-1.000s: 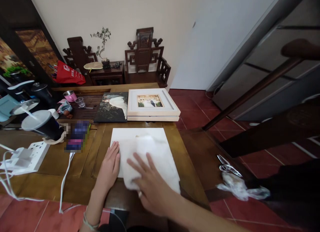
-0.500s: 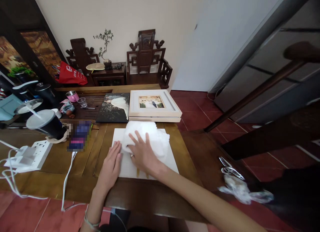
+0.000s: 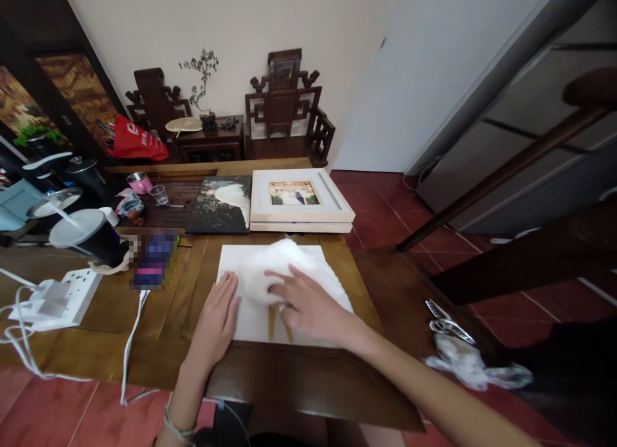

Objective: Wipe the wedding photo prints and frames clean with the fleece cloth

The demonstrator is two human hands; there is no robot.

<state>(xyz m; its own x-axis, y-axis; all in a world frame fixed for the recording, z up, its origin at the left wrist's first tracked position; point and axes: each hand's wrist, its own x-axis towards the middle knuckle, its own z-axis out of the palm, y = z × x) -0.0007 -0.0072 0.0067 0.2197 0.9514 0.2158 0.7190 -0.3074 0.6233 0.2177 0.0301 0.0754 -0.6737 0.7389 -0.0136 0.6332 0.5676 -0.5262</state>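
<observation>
My left hand (image 3: 216,312) lies flat along the left edge of a white board (image 3: 250,328), fingers stretched forward. My right hand (image 3: 308,306) presses on a soft white cloth (image 3: 270,257) that spreads across the board. Some of its fingers are bent into the cloth and others point forward; a ring shows on one. The fingertips are partly lost in blur and cloth folds. Two narrow tan strips (image 3: 271,325) show on the board's near part, just below the right hand.
Behind the board lie a dark picture (image 3: 216,206) and a pale frame (image 3: 263,219). To the left are a phone (image 3: 154,261), a lidded cup (image 3: 89,238) and a power strip (image 3: 80,299) with cables. Shiny metal clippers (image 3: 448,322) and a crumpled plastic bag (image 3: 457,363) are at right.
My right hand has slid to the right, and the cloth has shifted and spread that way with it. Its fingers are less spread. My left hand has stayed at the board's edge.
</observation>
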